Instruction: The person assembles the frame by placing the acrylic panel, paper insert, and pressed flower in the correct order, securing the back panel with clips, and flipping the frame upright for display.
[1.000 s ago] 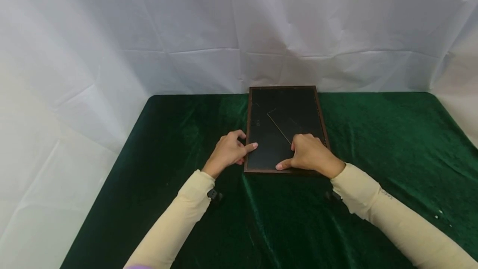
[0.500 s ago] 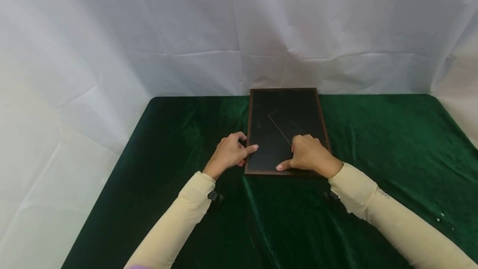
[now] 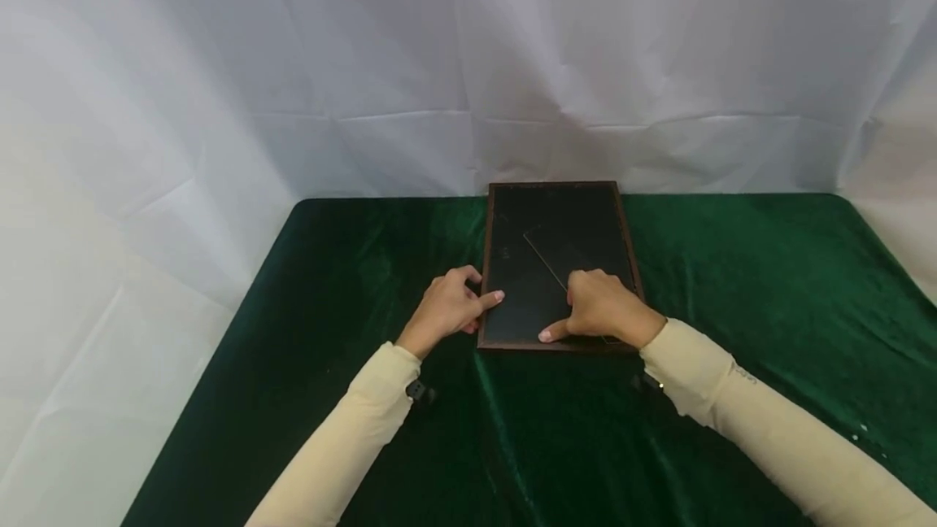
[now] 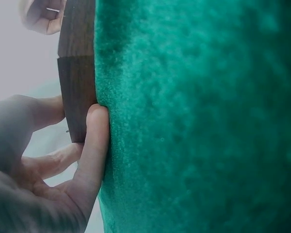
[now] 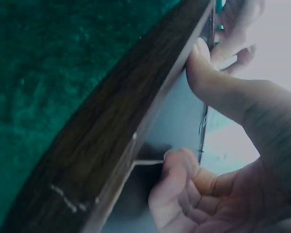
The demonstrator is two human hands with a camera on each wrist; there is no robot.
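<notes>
While the picture frame (image 3: 560, 263) lies face down on the desk (image 3: 732, 283), its black backing is still seated. The left hand (image 3: 448, 307) braces the frame's left edge with curled fingers; the right hand (image 3: 602, 307) presses its thumb at the near edge, fingers curled on the backing, so removal appears barely begun.

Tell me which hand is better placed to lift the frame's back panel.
Probably the right hand: it lies on the back panel, thumb on the near edge. The left hand only grips the picture frame at its left rail.

The person is wearing long cream sleeves reaching to both wrists. The left hand (image 3: 448, 308) and right hand (image 3: 602, 307) are showing bare, and small black straps are sitting under each wrist.
</notes>
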